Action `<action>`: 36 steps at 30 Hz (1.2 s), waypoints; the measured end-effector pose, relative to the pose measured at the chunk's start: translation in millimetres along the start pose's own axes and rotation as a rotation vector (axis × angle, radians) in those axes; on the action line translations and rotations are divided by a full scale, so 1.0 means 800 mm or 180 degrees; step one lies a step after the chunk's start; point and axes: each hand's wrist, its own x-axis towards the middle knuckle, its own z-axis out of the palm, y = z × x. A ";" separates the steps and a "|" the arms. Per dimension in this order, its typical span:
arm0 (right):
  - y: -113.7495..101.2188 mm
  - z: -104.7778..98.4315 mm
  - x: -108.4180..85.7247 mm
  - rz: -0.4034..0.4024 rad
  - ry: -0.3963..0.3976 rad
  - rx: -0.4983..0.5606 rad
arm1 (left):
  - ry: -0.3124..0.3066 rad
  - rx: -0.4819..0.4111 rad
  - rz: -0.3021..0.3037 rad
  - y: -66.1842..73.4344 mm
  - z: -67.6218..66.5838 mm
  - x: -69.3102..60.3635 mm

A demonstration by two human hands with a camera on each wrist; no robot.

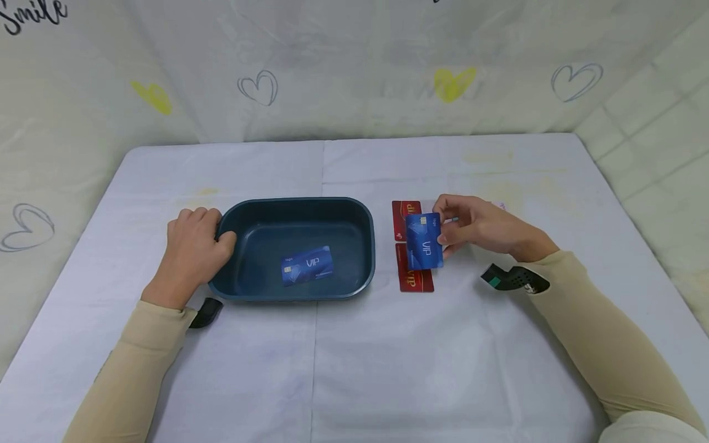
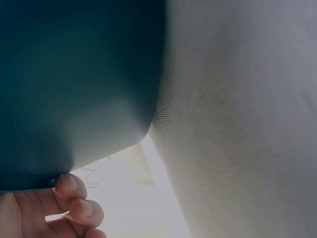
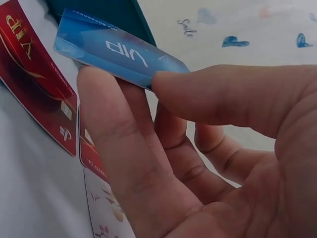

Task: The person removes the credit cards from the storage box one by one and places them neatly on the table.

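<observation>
My left hand (image 1: pixel 194 255) grips the left end of a dark blue rectangular basin (image 1: pixel 362 289); in the left wrist view, its curled fingertips (image 2: pixel 81 210) sit at the rim. Inside the basin lies a blue VIP card (image 1: pixel 307 266), slightly tilted. To the basin's right, my right hand (image 1: pixel 476 224) pinches a second blue VIP card (image 1: pixel 424 243) between thumb and fingers. That card hangs over two red VIP cards, an upper one (image 1: pixel 400 220) and a lower one (image 1: pixel 415 283), and partly covers both.
A pale card with a floral print (image 3: pixel 106 206) lies beside the red ones, mostly behind my right hand. White cloth covers the table (image 1: pixel 354 369). Behind it hangs a light backdrop (image 1: pixel 354 74) with heart drawings. Both wrists carry a black device (image 1: pixel 515 279).
</observation>
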 end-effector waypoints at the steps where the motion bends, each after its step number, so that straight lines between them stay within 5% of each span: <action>1: 0.001 -0.001 0.000 0.0025 0.0006 -0.0003 | -0.0006 0.0003 -0.0002 0.000 0.000 0.000; 21: 0.007 -0.011 -0.007 0.0382 0.0374 0.0006 | -0.0003 0.0019 -0.0010 0.000 0.001 0.001; 36: 0.020 -0.009 -0.033 0.0528 0.0546 0.0123 | -0.0063 -0.0017 -0.0027 0.000 0.002 0.001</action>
